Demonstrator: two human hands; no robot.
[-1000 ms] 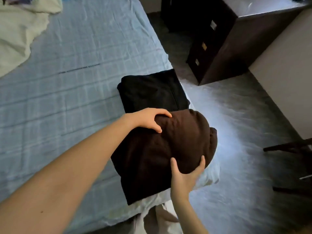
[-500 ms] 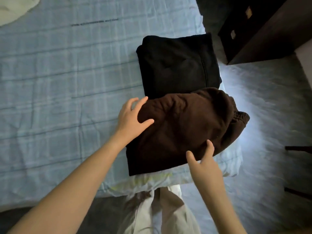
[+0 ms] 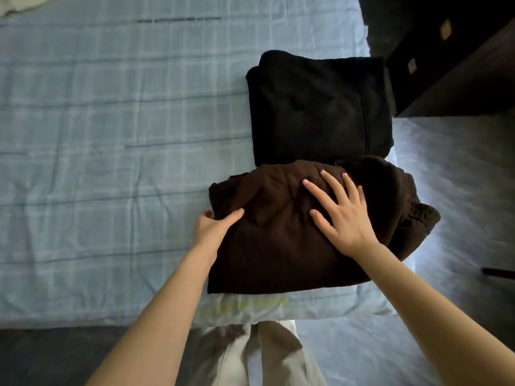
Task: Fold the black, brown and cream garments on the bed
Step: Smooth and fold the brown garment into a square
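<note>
Here we are at the near corner of the bed, its pale blue checked sheet wrinkled under everything. The brown garment sits right in front of us as a thick folded bundle, close to the bed's near edge, with its right end bunched and hanging a little past the side of the mattress. Our right hand lies flat on top of it, palm down, fingers spread wide and pointing away from us, pressing into the cloth. Our left hand is at the bundle's left edge: the thumb lies on top of the fabric and the fingers curl round the edge, pinching it. Just beyond, touching the far side of the brown bundle, the black garment rests as a neat folded square on the sheet, near the bed's right side. Up in the far left corner we catch a sliver of the cream garment, well apart from the other two, too little of it showing to tell how it lies. A dark dresser stands on the grey floor to the right.
</note>
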